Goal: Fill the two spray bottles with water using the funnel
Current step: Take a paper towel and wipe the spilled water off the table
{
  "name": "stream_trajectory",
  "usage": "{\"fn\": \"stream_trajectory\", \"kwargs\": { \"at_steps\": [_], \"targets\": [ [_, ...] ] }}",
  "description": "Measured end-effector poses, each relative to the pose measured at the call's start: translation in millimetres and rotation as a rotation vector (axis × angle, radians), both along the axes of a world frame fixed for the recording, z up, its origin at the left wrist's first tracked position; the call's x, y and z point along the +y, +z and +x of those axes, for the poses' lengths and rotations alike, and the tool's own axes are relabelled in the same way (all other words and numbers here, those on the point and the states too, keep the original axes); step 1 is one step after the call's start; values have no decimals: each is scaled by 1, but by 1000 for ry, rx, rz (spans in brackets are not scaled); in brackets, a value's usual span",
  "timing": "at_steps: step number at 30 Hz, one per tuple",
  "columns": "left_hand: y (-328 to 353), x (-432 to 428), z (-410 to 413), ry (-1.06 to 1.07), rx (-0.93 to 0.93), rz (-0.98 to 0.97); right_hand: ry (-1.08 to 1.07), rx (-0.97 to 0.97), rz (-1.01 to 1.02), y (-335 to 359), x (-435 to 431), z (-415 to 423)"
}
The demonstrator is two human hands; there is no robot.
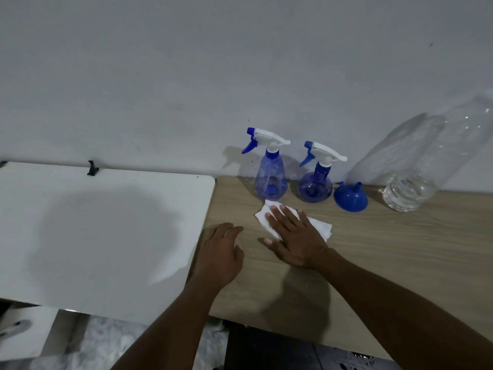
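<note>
Two blue spray bottles stand against the wall with white-and-blue trigger heads screwed on: a cone-shaped one (270,177) on the left and a rounder one (315,185) on the right. To their right a blue funnel (350,197) lies mouth down on the wooden table (386,241). A large clear plastic water bottle (426,166) stands further right with a little water at its bottom. My right hand (293,233) presses flat on a white paper towel (317,225) in front of the bottles. My left hand (220,252) rests on the table's left edge, fingers relaxed.
A white tabletop (101,228) adjoins the wooden table on the left, with a black clip (92,168) at its back edge. The plain wall rises directly behind the bottles. Floor and dark clutter show below the front edges.
</note>
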State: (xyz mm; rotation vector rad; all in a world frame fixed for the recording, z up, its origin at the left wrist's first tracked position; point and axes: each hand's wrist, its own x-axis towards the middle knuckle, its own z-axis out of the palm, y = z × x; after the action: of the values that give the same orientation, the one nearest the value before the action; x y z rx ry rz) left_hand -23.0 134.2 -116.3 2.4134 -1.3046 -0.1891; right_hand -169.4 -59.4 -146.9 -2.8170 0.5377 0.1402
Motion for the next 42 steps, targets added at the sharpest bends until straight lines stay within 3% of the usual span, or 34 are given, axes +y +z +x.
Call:
{"fn": "stream_trajectory", "kwargs": {
  "at_steps": [4,7,11,20,24,29,42],
  "targets": [
    [6,-12,-22,-33,12,-25,-47,-108,-26,3,2,-17],
    [7,-20,-34,-50,27,-44,40,-49,-35,-1,0,-15],
    [1,-23,-45,-83,-5,-36,-71,-21,19,-4,-7,-30],
    [8,-53,-106,-78,2,-67,-388,12,27,-7,-57,-187],
    [13,-69,-147,-103,3,-78,-425,-66,-26,4,-78,-214],
    [13,-81,-187,-81,14,-92,-323,-85,-56,-6,-80,-205],
    [12,-70,-225,-46,63,-115,-801,-133,-20,-10,-29,-256]
  ]
}}
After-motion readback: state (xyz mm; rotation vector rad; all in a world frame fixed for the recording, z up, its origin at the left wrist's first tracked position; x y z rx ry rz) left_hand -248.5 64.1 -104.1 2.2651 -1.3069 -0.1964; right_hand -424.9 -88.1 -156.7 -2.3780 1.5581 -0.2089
